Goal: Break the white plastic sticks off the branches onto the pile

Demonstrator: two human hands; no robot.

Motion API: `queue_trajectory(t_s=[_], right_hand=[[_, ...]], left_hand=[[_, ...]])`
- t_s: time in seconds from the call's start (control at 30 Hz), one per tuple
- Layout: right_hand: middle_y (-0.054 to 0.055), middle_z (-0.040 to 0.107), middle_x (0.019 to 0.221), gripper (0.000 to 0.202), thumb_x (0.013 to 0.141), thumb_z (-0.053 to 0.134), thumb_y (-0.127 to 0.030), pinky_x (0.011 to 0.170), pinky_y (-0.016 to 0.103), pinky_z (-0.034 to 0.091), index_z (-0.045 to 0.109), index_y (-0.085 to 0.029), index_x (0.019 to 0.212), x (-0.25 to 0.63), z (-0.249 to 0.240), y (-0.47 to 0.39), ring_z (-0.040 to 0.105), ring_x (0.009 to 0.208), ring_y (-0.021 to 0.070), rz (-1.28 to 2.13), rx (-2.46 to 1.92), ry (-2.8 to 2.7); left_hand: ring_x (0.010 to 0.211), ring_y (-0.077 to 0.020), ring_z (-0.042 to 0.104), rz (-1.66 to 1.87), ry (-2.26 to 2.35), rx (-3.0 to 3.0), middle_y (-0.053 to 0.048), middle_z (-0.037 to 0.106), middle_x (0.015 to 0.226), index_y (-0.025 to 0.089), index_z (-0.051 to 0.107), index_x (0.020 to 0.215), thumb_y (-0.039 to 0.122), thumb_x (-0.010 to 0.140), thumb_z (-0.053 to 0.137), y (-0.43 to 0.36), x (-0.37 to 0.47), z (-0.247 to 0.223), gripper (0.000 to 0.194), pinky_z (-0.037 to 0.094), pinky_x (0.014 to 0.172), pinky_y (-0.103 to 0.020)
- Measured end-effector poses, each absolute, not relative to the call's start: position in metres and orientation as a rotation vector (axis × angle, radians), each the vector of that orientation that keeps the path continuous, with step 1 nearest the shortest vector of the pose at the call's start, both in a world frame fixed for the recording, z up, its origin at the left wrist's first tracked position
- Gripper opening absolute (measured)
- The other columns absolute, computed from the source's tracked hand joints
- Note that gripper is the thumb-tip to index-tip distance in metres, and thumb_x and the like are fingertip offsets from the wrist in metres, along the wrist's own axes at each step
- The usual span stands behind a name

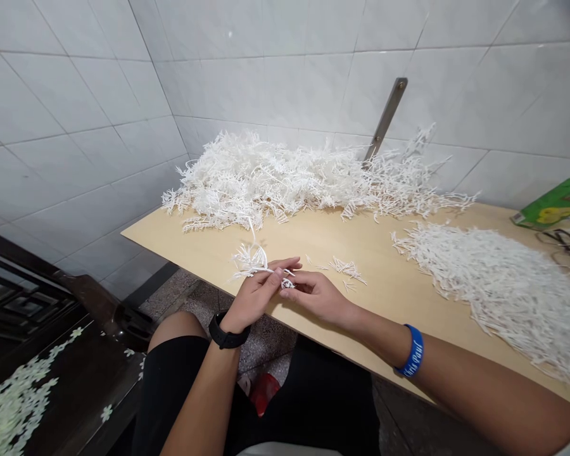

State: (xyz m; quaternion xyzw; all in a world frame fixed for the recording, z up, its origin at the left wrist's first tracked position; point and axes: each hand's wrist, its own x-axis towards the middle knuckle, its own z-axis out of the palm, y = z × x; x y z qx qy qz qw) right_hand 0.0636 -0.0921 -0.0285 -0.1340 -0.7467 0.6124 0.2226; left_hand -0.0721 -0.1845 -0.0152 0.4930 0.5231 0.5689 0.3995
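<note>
A white branching plastic sprig [249, 259] juts out to the left of my left hand [256, 296], which pinches its stem between thumb and fingers above the table's near edge. Close against it, my right hand [320, 296] has its fingers closed around the other end, where small white tips [287, 284] show between the two hands. Just past my right hand lies a little scatter of loose white pieces [346, 268]. How firmly each finger grips the tips is partly hidden.
Along the tiled wall, a large heap of white sprigs [285, 180] covers the back of the wooden table [171, 235]. Loose white pieces [498, 285] spread on the right, near a green box [553, 204] and glasses [567, 244]. A metal bracket [387, 117] rises behind. Pale flowers [16, 402] lie on a dark bench.
</note>
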Motion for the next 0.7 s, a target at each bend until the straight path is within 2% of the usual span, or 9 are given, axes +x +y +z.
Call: queue_trajectory(t_s=[0.17,0.27,0.37,0.5,0.7], right_hand=[[0.001,0.056,0.065,0.040,0.089,0.054,-0.046,0.062,0.026,0.039,0.062,-0.013,0.069,0.0679,-0.0241,-0.0916,0.048,0.064,0.0116,1.718,-0.339,-2.147],[0.002,0.057,0.065,0.040,0.090,0.052,-0.047,0.065,0.027,0.041,0.060,-0.014,0.068,0.0683,-0.0251,-0.0917,0.052,0.065,0.0127,1.786,-0.286,-2.129],[0.002,0.056,0.063,0.041,0.091,0.051,-0.047,0.066,0.028,0.042,0.059,-0.015,0.067,0.0674,-0.0266,-0.0920,0.053,0.064,0.0132,1.813,-0.260,-2.115],[0.001,0.055,0.061,0.044,0.092,0.049,-0.047,0.064,0.027,0.041,0.055,-0.015,0.062,0.0672,-0.0241,-0.0932,0.052,0.061,0.0126,1.826,-0.213,-2.144],[0.000,0.051,0.055,0.047,0.095,0.042,-0.047,0.061,0.026,0.039,0.048,-0.017,0.059,0.0662,-0.0224,-0.0918,0.047,0.056,0.0113,1.763,-0.167,-2.206]], left_hand=[[0.112,-0.0254,0.061,1.484,1.323,1.192,-0.013,0.064,0.126,0.019,0.065,0.121,0.049,0.094,0.043,-0.1844,-0.0752,-0.0173,0.046,0.048,0.093,-0.034],[0.104,-0.0253,0.064,1.488,1.296,1.150,-0.014,0.065,0.123,0.017,0.068,0.114,0.051,0.093,0.043,-0.1841,-0.0761,-0.0181,0.047,0.050,0.087,-0.034],[0.093,-0.0245,0.068,1.516,1.212,1.077,-0.015,0.070,0.110,0.016,0.068,0.109,0.051,0.092,0.045,-0.1826,-0.0765,-0.0207,0.045,0.052,0.082,-0.036],[0.079,-0.0204,0.068,1.578,1.281,1.077,-0.010,0.073,0.090,0.015,0.069,0.100,0.050,0.091,0.047,-0.1798,-0.0760,-0.0235,0.042,0.052,0.075,-0.031],[0.068,-0.0154,0.063,1.624,1.507,1.099,-0.004,0.067,0.071,0.016,0.070,0.089,0.051,0.091,0.047,-0.1765,-0.0709,-0.0216,0.042,0.048,0.066,-0.025]])
